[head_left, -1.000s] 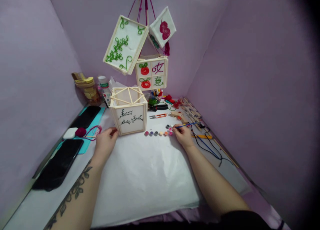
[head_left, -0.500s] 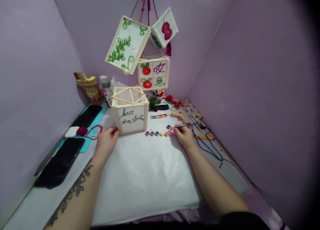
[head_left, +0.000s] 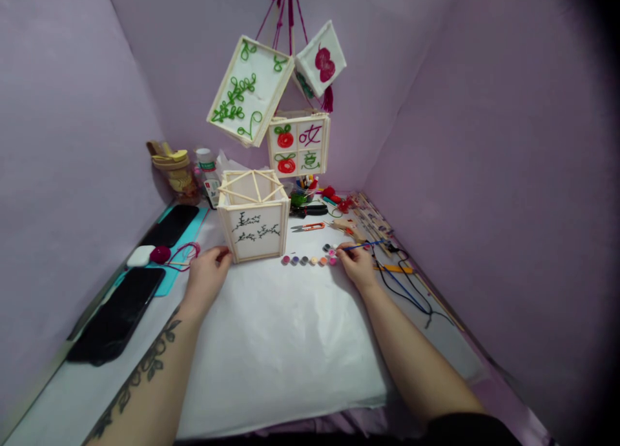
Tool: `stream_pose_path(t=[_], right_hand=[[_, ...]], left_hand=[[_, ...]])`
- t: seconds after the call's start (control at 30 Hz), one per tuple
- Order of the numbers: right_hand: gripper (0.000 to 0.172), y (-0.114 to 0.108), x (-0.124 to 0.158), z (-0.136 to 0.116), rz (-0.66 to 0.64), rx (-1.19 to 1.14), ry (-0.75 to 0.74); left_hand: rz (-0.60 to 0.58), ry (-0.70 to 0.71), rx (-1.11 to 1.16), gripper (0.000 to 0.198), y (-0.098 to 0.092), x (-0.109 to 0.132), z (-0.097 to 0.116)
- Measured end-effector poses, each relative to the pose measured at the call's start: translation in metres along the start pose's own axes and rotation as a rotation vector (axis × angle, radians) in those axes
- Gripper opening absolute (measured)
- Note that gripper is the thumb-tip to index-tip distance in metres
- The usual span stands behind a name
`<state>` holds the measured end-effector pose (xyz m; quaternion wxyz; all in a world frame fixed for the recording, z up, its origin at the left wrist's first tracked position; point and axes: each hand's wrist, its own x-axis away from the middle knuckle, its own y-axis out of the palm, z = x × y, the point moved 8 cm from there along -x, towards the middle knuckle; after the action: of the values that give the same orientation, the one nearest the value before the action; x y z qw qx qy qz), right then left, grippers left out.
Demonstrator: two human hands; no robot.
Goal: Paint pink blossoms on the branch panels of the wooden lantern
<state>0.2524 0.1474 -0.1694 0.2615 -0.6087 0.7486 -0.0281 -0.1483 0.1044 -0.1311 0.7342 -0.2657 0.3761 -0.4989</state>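
A wooden-stick lantern (head_left: pixel 254 236) with white panels stands upright on the white-covered table, with dark branches painted on its front. My left hand (head_left: pixel 210 272) rests beside its lower left corner, fingers curled in; whether they grip the lantern's edge is hidden. In my right hand (head_left: pixel 357 265) is a thin blue paintbrush (head_left: pixel 365 244), pinched between the fingers, its handle pointing right. Small paint pots (head_left: pixel 314 261) in several colours lie in a row between the lantern and my right hand. The brush tip is close to the pots; contact cannot be made out.
Decorated lanterns (head_left: pixel 249 91) hang at the back on purple cords. Orange snips (head_left: pixel 309 227) and black pliers (head_left: pixel 314 210) lie behind the pots. Two phones (head_left: pixel 119 314), purple yarn (head_left: pixel 159 254) and bottles (head_left: pixel 208 175) line the left. Black cord (head_left: pixel 411 291) and wooden sticks lie right.
The whole view has shifted very slightly. Both hands, the paintbrush and the lantern keep the same places on the table.
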Motion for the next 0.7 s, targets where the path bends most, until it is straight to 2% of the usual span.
stream_pose_path(t=[0.7], right_hand=[[0.019, 0.0011, -0.0008, 0.0062, -0.022, -0.005, 0.008]], left_hand=[[0.009, 0.012, -0.024, 0.038, 0.0, -0.0014, -0.002]])
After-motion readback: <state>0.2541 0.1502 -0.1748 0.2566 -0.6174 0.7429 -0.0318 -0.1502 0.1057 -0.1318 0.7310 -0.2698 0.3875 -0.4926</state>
